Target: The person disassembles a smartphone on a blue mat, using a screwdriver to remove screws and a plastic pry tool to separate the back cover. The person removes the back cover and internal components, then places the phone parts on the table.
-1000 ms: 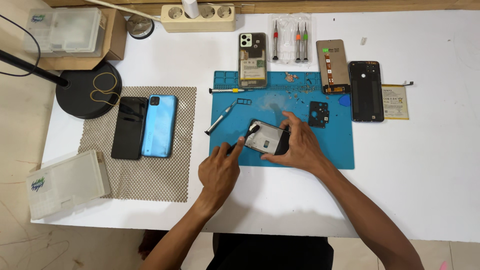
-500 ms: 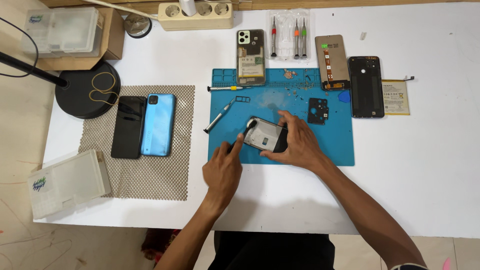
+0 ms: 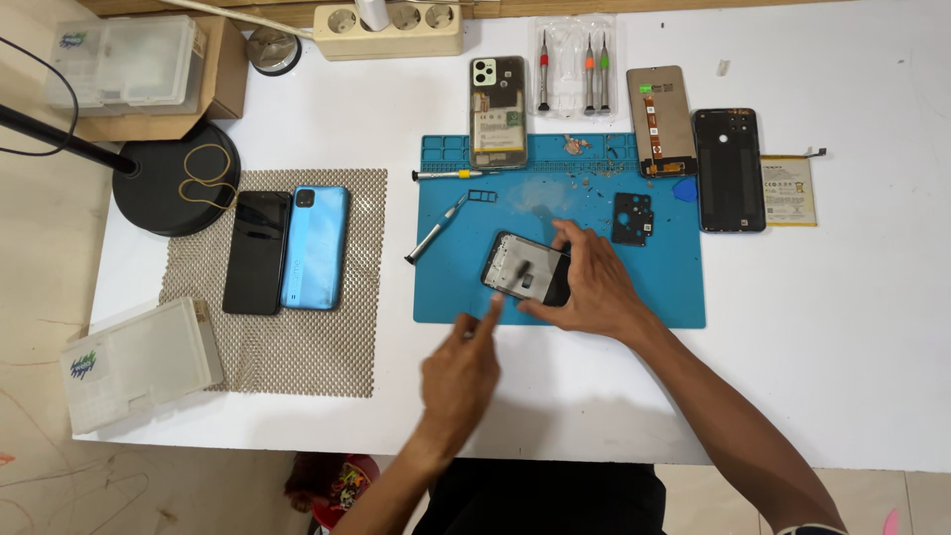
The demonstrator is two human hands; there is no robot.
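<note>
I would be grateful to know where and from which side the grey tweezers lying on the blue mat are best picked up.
Grip the tweezers around the middle of their slim shaft, coming from above with thumb and finger pinching across it. They lie flat and slanted on the blue mat, tip pointing off its left edge, with free mat on both sides. The left hand is nearest.

I look down on a white table [image 3: 842, 327]. A blue work mat [image 3: 654, 287], mesh mat [image 3: 297, 352], power strip [image 3: 388, 30] and lamp base [image 3: 173, 178] lie on it.

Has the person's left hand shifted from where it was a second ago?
Yes. The left hand has pulled back toward the person, off the blue mat onto the white table, away from the phone frame.
</note>
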